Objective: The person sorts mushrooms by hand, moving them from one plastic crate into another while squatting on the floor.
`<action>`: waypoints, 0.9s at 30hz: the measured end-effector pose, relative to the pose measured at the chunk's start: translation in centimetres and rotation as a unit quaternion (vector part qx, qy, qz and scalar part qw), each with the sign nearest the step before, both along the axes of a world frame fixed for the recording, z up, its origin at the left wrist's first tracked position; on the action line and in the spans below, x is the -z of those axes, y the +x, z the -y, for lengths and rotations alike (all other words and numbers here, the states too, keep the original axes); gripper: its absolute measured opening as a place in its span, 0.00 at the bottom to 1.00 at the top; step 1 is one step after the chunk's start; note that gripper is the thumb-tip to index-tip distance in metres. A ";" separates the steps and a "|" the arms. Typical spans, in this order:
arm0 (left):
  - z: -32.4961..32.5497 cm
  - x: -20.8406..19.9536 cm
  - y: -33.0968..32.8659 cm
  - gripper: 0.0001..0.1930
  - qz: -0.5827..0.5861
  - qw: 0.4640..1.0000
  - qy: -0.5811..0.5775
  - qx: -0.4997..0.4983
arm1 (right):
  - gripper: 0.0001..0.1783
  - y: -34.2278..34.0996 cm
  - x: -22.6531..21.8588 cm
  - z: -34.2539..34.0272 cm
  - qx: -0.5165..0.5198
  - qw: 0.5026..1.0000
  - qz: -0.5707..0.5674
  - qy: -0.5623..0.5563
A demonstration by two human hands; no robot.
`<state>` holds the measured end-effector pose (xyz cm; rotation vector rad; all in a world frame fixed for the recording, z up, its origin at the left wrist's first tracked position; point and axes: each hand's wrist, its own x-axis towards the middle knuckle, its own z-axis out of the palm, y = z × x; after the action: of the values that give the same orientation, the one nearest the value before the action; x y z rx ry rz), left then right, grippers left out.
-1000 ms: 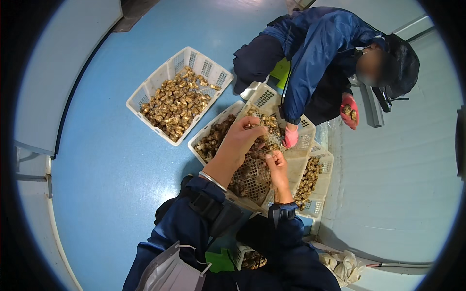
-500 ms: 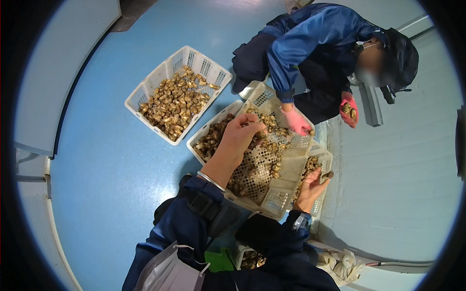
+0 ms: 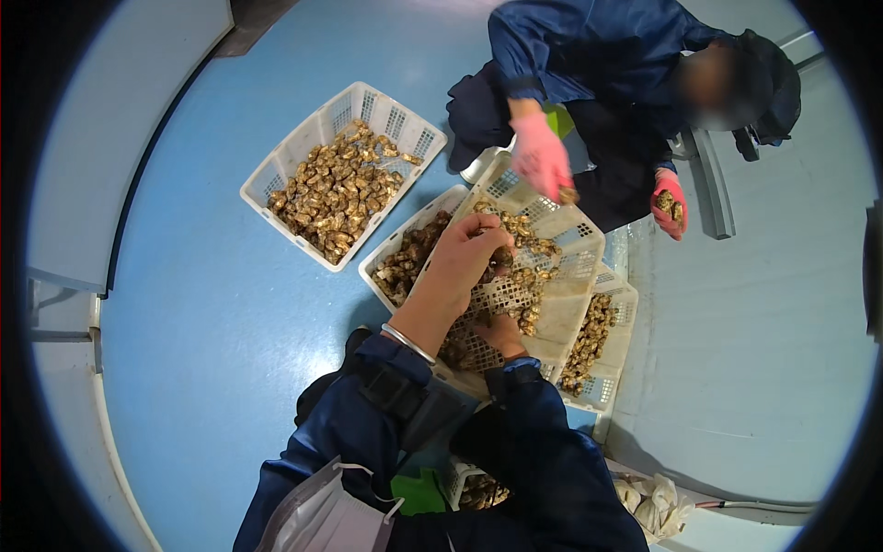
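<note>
My left hand (image 3: 455,262) is closed around several dark brown mushrooms (image 3: 501,260), held above the middle white crate (image 3: 563,317). Down in that crate is my right hand (image 3: 503,335), its fingers low over the perforated bottom; they are partly hidden and blurred, so what they hold does not show. Golden-brown mushrooms (image 3: 532,281) lie along the far and right parts of this crate. Darker mushrooms (image 3: 411,258) fill the white crate to its left, partly underneath it. Smaller light-brown mushrooms (image 3: 590,342) lie in the crate at the right.
A separate white crate (image 3: 262,213) of golden-brown mushrooms stands on the blue floor (image 3: 202,304) at the far left. Across from me crouches a co-worker (image 3: 598,55) in pink gloves, holding mushrooms in both hands. A pale wall (image 3: 736,340) borders the right side.
My right hand has moved left, from above the right crate into the middle one. The mushroom at its fingertips no longer shows. The co-worker's gloved hand has lifted out of the crate with a mushroom.
</note>
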<state>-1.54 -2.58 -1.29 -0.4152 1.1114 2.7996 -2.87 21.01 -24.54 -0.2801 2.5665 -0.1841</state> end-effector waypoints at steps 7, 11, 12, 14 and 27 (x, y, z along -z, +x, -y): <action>0.8 0.0 0.5 0.03 0.010 0.999 -0.030 -0.027 | 0.10 1.0 -5.6 -0.4 0.236 0.837 0.180 -0.459; -0.3 1.1 -0.5 0.04 -0.004 0.995 -0.103 0.010 | 0.13 1.8 -10.3 -0.7 0.295 0.750 0.172 -0.567; -0.9 1.3 -0.5 0.08 -0.026 0.986 -0.162 -0.006 | 0.10 1.8 -11.2 -0.9 0.281 0.763 0.153 -0.562; -0.8 0.7 0.0 0.11 -0.054 0.930 -0.365 0.011 | 0.05 1.9 -13.5 -0.3 0.246 0.785 0.123 -0.555; -0.8 -0.1 0.4 0.19 -0.061 0.849 -0.515 0.100 | 0.18 2.4 -19.5 3.1 0.182 0.752 0.092 -0.627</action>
<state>-1.11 -1.79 -1.21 -0.1495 2.4483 1.8249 -0.44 17.93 -4.99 -0.1920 1.8523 -1.9659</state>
